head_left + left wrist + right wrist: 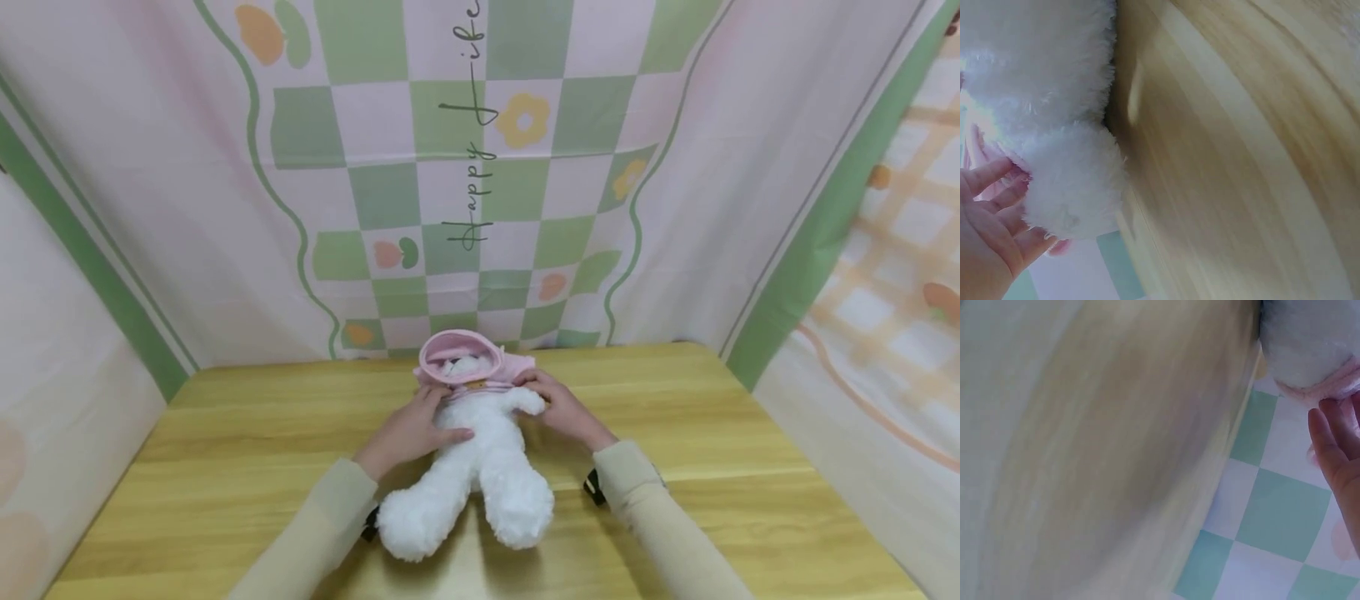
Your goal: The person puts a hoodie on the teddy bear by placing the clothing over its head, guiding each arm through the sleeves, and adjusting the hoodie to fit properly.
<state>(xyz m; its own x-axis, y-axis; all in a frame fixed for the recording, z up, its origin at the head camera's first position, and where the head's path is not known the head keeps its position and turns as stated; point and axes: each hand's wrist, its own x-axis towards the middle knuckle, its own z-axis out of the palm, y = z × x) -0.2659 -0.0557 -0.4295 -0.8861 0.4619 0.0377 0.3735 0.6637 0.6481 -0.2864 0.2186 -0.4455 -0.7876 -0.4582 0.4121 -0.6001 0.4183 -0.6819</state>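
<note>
A white plush toy [480, 433] lies on its back, legs toward the person. A pink garment [517, 367] is bunched round its head and upper chest; part of the face shows through the neck opening. At the garment's lower left edge, the left hand [411, 429] touches the cloth, thumb on the plush body. The right hand [562, 407] is at the garment's right side, beside the plush arm [527, 401]. In the left wrist view the left hand [997, 225] has spread fingers against white fur. The right hand's fingertips [1329, 412] meet the pink hem in the right wrist view.
The wooden table [262, 433] reaches back to a hanging cloth [375, 192] with green and white checks. More patterned cloth hangs at the left and right sides. Dark bands show at both wrists.
</note>
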